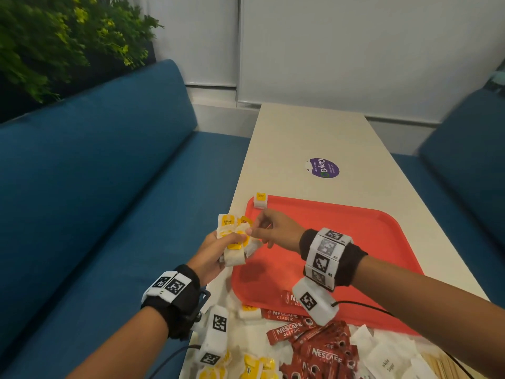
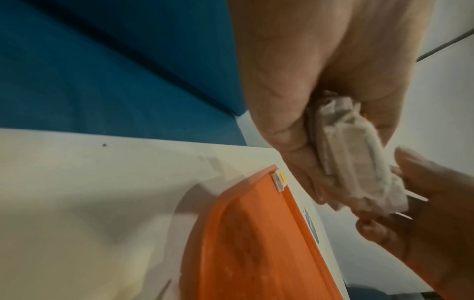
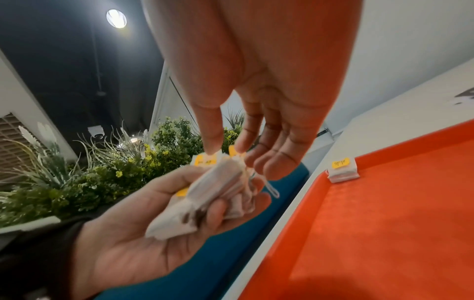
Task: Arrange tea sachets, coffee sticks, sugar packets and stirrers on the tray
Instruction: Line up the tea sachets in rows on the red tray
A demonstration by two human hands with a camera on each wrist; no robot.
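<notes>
My left hand (image 1: 228, 246) grips a bunch of white tea sachets with yellow tags (image 1: 232, 232) just left of the red tray (image 1: 341, 222). My right hand (image 1: 251, 229) reaches across and pinches one sachet at the top of the bunch between thumb and forefinger. The right wrist view shows that pinch (image 3: 225, 151) on the bunch (image 3: 220, 186), which lies in the left palm (image 3: 153, 233). One tea sachet (image 1: 260, 200) stands against the tray's far left corner. In the left wrist view the bunch (image 2: 359, 162) sits in the curled left fingers (image 2: 295, 146).
On the table near me lie red coffee sticks (image 1: 322, 348), white sugar packets (image 1: 388, 359), wooden stirrers (image 1: 442, 365) and more yellow tea sachets (image 1: 254, 367). Blue benches flank the narrow white table (image 1: 314, 138). A purple sticker (image 1: 323, 167) lies beyond the tray.
</notes>
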